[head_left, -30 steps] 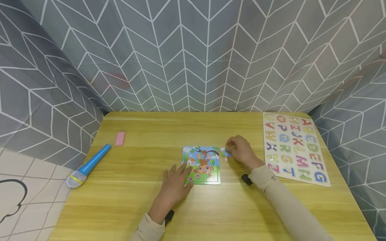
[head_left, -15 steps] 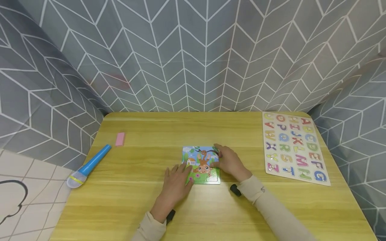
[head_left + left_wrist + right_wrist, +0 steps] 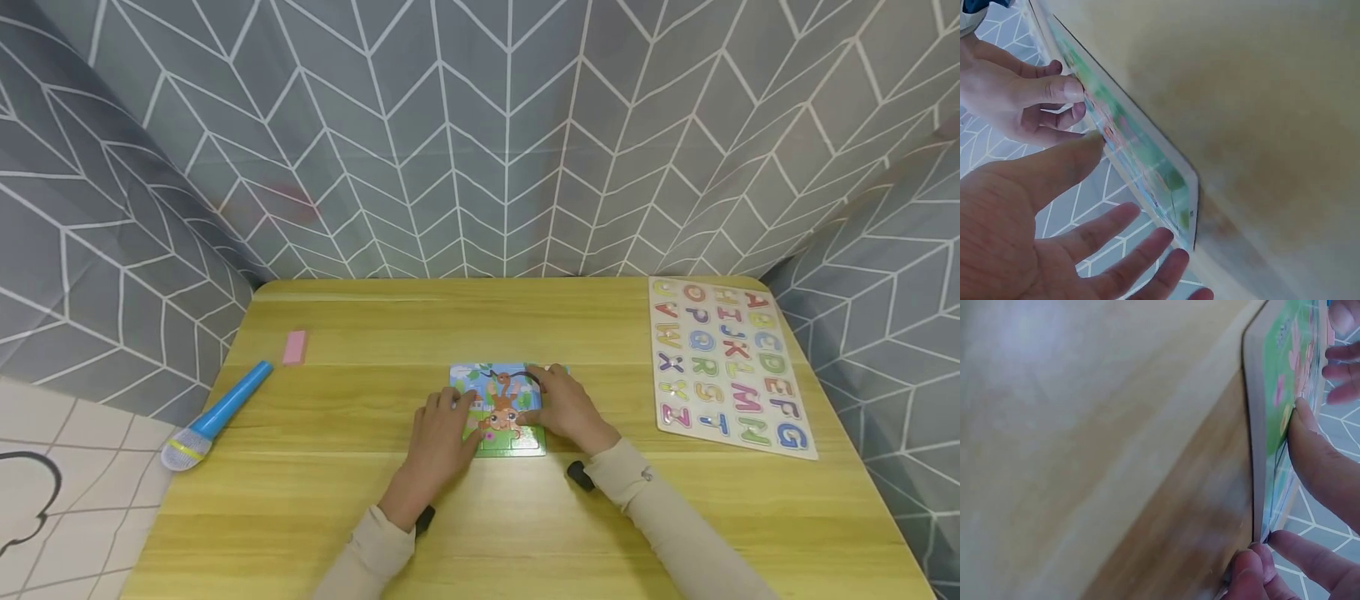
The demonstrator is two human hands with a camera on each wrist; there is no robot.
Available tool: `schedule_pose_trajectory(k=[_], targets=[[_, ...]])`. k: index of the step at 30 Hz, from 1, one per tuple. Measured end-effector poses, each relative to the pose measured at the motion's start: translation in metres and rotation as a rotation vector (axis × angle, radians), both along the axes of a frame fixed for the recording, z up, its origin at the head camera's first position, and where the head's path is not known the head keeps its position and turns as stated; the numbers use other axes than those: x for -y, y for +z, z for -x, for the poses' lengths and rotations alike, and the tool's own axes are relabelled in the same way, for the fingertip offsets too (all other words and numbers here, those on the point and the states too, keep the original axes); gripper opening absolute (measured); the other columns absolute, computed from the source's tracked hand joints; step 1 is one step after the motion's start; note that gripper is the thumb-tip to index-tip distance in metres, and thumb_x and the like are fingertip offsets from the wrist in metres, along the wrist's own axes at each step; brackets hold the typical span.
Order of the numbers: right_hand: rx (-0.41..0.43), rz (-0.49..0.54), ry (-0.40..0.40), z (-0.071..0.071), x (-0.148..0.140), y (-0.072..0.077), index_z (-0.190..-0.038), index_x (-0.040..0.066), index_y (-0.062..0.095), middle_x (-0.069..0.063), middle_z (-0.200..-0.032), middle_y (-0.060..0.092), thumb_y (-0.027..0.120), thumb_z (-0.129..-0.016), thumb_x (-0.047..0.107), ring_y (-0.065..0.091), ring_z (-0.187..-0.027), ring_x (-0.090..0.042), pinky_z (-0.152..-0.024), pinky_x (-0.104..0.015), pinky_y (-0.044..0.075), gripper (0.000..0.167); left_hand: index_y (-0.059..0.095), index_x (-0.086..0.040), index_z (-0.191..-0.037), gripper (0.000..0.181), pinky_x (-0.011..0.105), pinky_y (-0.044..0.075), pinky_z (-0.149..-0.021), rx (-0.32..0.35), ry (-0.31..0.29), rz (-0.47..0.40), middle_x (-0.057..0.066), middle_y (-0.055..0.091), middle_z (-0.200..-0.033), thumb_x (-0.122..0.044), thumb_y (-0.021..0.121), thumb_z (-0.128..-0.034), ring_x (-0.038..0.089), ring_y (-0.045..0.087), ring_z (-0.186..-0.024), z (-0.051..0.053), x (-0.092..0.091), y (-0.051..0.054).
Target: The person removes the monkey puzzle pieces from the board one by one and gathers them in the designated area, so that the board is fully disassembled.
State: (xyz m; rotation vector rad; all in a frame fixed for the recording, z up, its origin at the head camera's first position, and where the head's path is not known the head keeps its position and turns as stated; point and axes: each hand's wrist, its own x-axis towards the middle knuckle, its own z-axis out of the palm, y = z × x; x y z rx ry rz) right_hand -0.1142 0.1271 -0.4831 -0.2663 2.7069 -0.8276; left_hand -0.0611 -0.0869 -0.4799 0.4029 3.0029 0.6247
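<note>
From my remote seat, the head view shows a wooden table [image 3: 480,325] with a square monkey puzzle [image 3: 498,408] lying flat near its middle, between a person's two hands. The left hand [image 3: 438,433] lies over the puzzle's left side, fingers spread and nearly straight, and in the left wrist view its thumb touches the puzzle. The right hand [image 3: 568,408] bends round the right side, thumb on the printed face, fingertips by the edge; I cannot tell whether they pinch anything. A blue-green sliver [image 3: 565,367] shows beyond that hand, perhaps a loose piece, though too little is visible to be sure. Off to the right lies a letter board [image 3: 722,371]; to the left, a toy microphone [image 3: 221,417] and a pink block [image 3: 295,347]. The step looks to me like work along the puzzle's right side. I would have the left hand steady the board lightly, and the right fingers press straight down, since sideways pressure could lift or shift neighbouring pieces.
</note>
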Motion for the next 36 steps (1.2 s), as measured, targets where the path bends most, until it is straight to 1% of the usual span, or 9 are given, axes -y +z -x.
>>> schedule_pose_trajectory(k=[6, 9, 11, 15, 19, 24, 30, 33, 36], targets=[[0.020, -0.012, -0.026, -0.002, 0.001, -0.001, -0.147, 0.009, 0.051, -0.006, -0.096, 0.053, 0.089, -0.074, 0.034, 0.044, -0.076, -0.018, -0.064, -0.026, 0.037, 0.086, 0.052, -0.002, -0.142, 0.062, 0.053, 0.053, -0.091, 0.038, -0.018, -0.015, 0.020, 0.061, -0.128, -0.032, 0.074, -0.0916, 0.037, 0.059, -0.112, 0.015, -0.009, 0.006], [0.022, -0.013, -0.047, -0.004, 0.003, -0.001, -0.146, 0.008, 0.052, -0.006, -0.097, 0.054, 0.089, -0.073, 0.034, 0.046, -0.077, -0.018, -0.065, -0.026, 0.039, 0.087, 0.050, 0.001, -0.143, 0.065, 0.051, 0.056, -0.087, 0.046, -0.027, -0.004, 0.022, 0.062, -0.126, -0.031, 0.074, -0.0919, 0.038, 0.061, -0.110, 0.024, -0.016, 0.006], [0.019, -0.014, -0.048, -0.005, 0.004, -0.001, -0.146, 0.007, 0.052, -0.006, -0.097, 0.055, 0.090, -0.072, 0.034, 0.046, -0.077, -0.018, -0.065, -0.026, 0.040, 0.087, 0.049, 0.003, -0.144, 0.066, 0.049, 0.058, -0.084, 0.051, -0.023, 0.001, 0.024, 0.062, -0.125, -0.030, 0.074, -0.0916, 0.038, 0.061, -0.109, 0.028, -0.020, 0.006], [0.005, -0.028, -0.051, -0.005, 0.006, -0.002, -0.144, 0.007, 0.054, -0.007, -0.098, 0.057, 0.090, -0.071, 0.036, 0.048, -0.077, -0.018, -0.065, -0.027, 0.042, 0.086, 0.050, 0.003, -0.142, 0.066, 0.044, 0.060, -0.078, 0.041, -0.003, -0.005, 0.023, 0.060, -0.123, -0.026, 0.076, -0.0899, 0.036, 0.061, -0.108, 0.036, -0.025, 0.002], [-0.005, -0.051, -0.051, -0.004, 0.005, -0.002, -0.145, 0.007, 0.054, -0.006, -0.098, 0.058, 0.089, -0.072, 0.037, 0.048, -0.076, -0.017, -0.064, -0.026, 0.042, 0.086, 0.053, 0.001, -0.140, 0.065, 0.040, 0.058, -0.074, 0.027, 0.023, -0.011, 0.019, 0.058, -0.118, -0.026, 0.079, -0.0881, 0.032, 0.059, -0.104, 0.042, -0.028, -0.004], [-0.012, -0.055, -0.041, -0.004, 0.006, -0.002, -0.145, 0.006, 0.053, -0.006, -0.094, 0.056, 0.089, -0.071, 0.036, 0.046, -0.074, -0.017, -0.060, -0.026, 0.039, 0.088, 0.054, 0.001, -0.140, 0.065, 0.037, 0.056, -0.071, 0.031, 0.034, -0.024, 0.018, 0.057, -0.116, -0.029, 0.079, -0.0874, 0.028, 0.056, -0.099, 0.045, -0.027, -0.009], [-0.016, -0.062, -0.034, -0.004, 0.006, -0.002, -0.144, 0.005, 0.053, -0.006, -0.094, 0.056, 0.089, -0.071, 0.037, 0.046, -0.074, -0.016, -0.061, -0.025, 0.040, 0.088, 0.058, -0.002, -0.136, 0.058, 0.030, 0.050, -0.062, 0.034, 0.049, -0.075, 0.016, 0.055, -0.113, -0.026, 0.080, -0.0869, 0.024, 0.052, -0.090, 0.047, -0.025, -0.010], [-0.022, -0.066, -0.023, -0.004, 0.006, -0.001, -0.144, 0.005, 0.054, -0.005, -0.093, 0.055, 0.089, -0.070, 0.037, 0.046, -0.073, -0.015, -0.061, -0.025, 0.039, 0.087, 0.059, -0.002, -0.135, 0.057, 0.029, 0.048, -0.060, 0.033, 0.052, -0.101, 0.016, 0.055, -0.112, -0.025, 0.080, -0.0871, 0.023, 0.051, -0.089, 0.047, -0.024, -0.010], [-0.022, -0.066, -0.018, -0.004, 0.006, 0.001, -0.143, 0.005, 0.054, -0.004, -0.091, 0.055, 0.089, -0.070, 0.036, 0.045, -0.073, -0.015, -0.060, -0.025, 0.039, 0.087, 0.059, -0.003, -0.135, 0.056, 0.029, 0.049, -0.060, 0.037, 0.053, -0.120, 0.017, 0.056, -0.114, -0.025, 0.079, -0.0878, 0.024, 0.052, -0.091, 0.048, -0.023, -0.011]])
